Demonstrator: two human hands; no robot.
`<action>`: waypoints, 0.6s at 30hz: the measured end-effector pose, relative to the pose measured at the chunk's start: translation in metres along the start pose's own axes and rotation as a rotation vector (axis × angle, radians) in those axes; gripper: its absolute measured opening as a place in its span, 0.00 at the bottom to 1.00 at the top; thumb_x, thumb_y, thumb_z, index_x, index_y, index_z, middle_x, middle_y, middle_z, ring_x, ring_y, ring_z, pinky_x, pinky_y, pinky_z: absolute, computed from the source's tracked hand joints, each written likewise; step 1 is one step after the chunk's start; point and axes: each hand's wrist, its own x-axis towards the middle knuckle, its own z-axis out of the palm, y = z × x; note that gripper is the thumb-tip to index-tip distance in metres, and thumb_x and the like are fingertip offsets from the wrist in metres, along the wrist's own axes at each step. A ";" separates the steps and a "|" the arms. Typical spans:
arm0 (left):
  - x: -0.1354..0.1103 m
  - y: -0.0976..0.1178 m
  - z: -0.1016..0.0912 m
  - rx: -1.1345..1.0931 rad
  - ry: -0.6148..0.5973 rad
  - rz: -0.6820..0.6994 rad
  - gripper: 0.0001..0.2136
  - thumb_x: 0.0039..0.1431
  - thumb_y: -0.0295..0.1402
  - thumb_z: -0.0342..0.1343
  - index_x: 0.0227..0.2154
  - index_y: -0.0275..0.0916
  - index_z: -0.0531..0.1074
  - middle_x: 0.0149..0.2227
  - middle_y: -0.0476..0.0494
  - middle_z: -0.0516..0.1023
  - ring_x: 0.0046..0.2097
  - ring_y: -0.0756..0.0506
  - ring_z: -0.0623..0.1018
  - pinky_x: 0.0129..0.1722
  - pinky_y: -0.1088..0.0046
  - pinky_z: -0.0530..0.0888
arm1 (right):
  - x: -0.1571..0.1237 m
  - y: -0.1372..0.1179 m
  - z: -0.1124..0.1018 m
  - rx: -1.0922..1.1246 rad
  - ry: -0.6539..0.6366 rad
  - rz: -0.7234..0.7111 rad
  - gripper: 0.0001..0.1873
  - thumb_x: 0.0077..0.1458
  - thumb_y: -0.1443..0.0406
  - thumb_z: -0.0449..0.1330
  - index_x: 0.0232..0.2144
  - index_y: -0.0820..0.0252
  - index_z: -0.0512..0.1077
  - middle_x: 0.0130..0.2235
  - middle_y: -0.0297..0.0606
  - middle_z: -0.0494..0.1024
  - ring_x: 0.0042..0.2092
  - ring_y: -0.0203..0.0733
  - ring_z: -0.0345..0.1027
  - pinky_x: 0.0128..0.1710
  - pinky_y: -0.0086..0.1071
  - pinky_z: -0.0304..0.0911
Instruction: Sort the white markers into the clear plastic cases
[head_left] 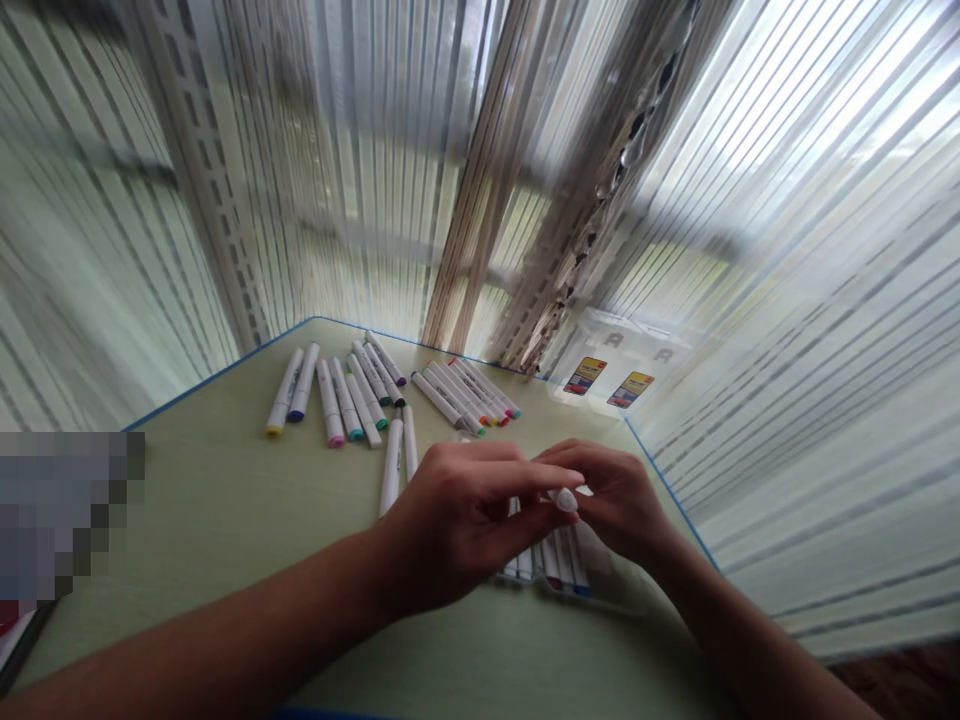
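Note:
My left hand (469,495) is closed in a pinch on a white marker (565,499), whose round end points toward me. Close against it, my right hand (619,495) has its fingers bent round the same marker; its fingertips are partly hidden behind the left fingers. Below both hands lies a clear plastic case (536,578) with several white markers in it, some with dark red and blue ends. Two white markers (391,470) lie just beyond my left wrist, partly covered by it.
Loose markers (349,400) with coloured ends lie at the far left of the green table (225,530). Another row of markers (469,395) lies at the back. A clear box (619,350) with yellow labels stands at the back right. String curtains (375,180) hang behind.

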 end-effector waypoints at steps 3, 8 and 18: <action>0.000 0.001 0.000 0.001 0.001 -0.002 0.11 0.58 0.29 0.59 0.43 0.34 0.78 0.27 0.48 0.75 0.26 0.54 0.69 0.29 0.79 0.68 | 0.000 0.000 0.000 0.004 0.007 0.001 0.07 0.49 0.63 0.68 0.32 0.60 0.79 0.34 0.43 0.80 0.33 0.43 0.74 0.33 0.32 0.69; 0.000 0.001 0.000 0.007 0.003 -0.007 0.11 0.57 0.29 0.60 0.43 0.34 0.78 0.27 0.48 0.75 0.26 0.55 0.69 0.30 0.79 0.67 | -0.001 0.002 -0.001 0.013 -0.001 0.008 0.07 0.49 0.64 0.68 0.33 0.60 0.79 0.35 0.43 0.80 0.33 0.43 0.74 0.34 0.33 0.69; 0.001 0.001 0.000 0.001 0.001 -0.001 0.11 0.57 0.29 0.60 0.43 0.34 0.78 0.27 0.48 0.75 0.26 0.54 0.69 0.30 0.79 0.67 | 0.000 0.001 0.000 0.009 0.008 0.000 0.06 0.50 0.65 0.67 0.33 0.60 0.79 0.35 0.42 0.80 0.34 0.43 0.74 0.34 0.33 0.69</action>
